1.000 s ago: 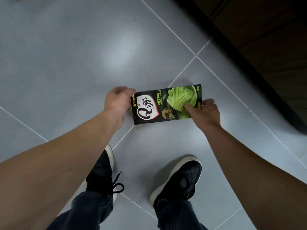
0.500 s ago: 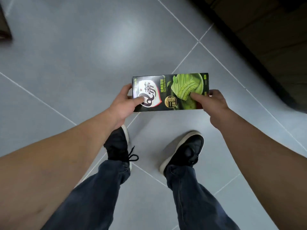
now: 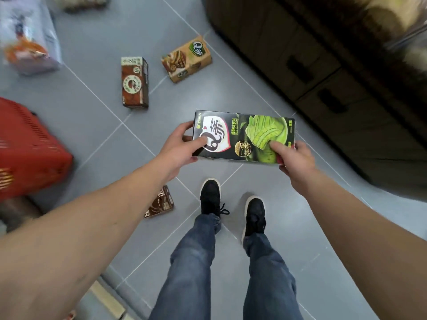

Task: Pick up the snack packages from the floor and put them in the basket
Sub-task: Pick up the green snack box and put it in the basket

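I hold a black-and-green snack box [image 3: 242,135] flat in front of me, well above the floor. My left hand [image 3: 180,146] grips its left end, thumb on the printed face. My right hand [image 3: 293,158] grips its lower right corner. A red plastic basket [image 3: 30,146] stands on the floor at the left edge. Three more snack boxes lie on the grey tiles: a brown one [image 3: 134,83], a tan one [image 3: 186,59] farther off, and a dark brown one [image 3: 160,203] partly hidden under my left forearm.
Dark shelving with cardboard cartons [image 3: 323,65] runs along the right. A blurred white package [image 3: 27,38] sits at the top left. My two black shoes [image 3: 231,204] stand on the tiles below the held box. A pale strip [image 3: 108,296] lies at the bottom left.
My left hand took hold of the box's left end. I stood up with the box in both hands; the basket and other boxes came into view.
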A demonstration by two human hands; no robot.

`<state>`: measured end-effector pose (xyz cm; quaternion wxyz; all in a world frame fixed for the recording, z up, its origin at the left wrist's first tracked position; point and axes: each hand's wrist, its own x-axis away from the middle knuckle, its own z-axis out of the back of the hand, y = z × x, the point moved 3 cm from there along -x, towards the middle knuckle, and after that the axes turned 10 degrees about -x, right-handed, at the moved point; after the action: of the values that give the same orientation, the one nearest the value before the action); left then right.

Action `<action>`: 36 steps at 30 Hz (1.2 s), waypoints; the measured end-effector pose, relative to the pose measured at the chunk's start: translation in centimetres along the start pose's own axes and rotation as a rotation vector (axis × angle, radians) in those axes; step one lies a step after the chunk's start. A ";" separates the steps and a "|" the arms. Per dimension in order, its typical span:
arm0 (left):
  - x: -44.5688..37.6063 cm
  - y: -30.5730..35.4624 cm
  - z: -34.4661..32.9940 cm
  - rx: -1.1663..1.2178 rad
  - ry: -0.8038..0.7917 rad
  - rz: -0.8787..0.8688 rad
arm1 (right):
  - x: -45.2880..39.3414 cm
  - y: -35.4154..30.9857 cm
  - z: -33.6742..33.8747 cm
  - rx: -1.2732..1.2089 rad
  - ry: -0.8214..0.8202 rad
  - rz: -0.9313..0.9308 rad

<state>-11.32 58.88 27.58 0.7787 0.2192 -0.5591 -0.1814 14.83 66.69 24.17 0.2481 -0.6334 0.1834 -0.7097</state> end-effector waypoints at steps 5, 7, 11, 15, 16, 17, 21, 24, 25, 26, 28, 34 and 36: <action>8.4 1.9 5.0 0.074 0.104 -0.047 | 8.3 -4.2 -2.5 0.026 -0.051 0.106; 11.3 1.8 7.0 0.091 0.149 -0.074 | 11.5 -5.2 -3.9 0.046 -0.084 0.133; 18.3 -0.5 10.9 0.212 0.245 -0.080 | 18.7 -6.0 -6.5 0.130 -0.162 0.197; 23.3 -3.7 14.8 0.299 0.335 -0.069 | 23.8 -5.2 -9.8 0.195 -0.207 0.229; 24.5 -4.8 15.8 0.317 0.359 -0.061 | 24.9 -4.7 -10.8 0.216 -0.227 0.237; 25.8 -6.1 17.1 0.343 0.382 -0.056 | 26.5 -4.3 -12.2 0.240 -0.260 0.245; 31.1 -12.7 22.5 0.435 0.490 -0.016 | 32.8 -1.7 -18.6 0.345 -0.376 0.267; 33.6 -17.2 25.6 0.497 0.528 0.018 | 36.0 0.1 -22.7 0.418 -0.425 0.292; 34.9 -19.5 27.4 0.525 0.542 0.026 | 37.5 1.4 -25.1 0.445 -0.451 0.306; 35.6 -21.0 28.6 0.552 0.553 0.019 | 38.7 2.3 -26.6 0.472 -0.463 0.319; 37.1 -24.6 31.7 0.609 0.574 0.022 | 41.3 4.4 -30.5 0.512 -0.474 0.340; 39.9 -33.6 41.6 0.662 0.612 0.034 | 47.8 11.1 -41.1 0.567 -0.505 0.325; 40.5 -35.1 44.1 0.665 0.621 0.029 | 49.4 12.1 -43.6 0.591 -0.503 0.325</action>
<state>-42.02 1.99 52.82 0.7993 0.4934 -0.3300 0.0933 -30.55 25.67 51.43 0.5647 -0.6515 0.0031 -0.5066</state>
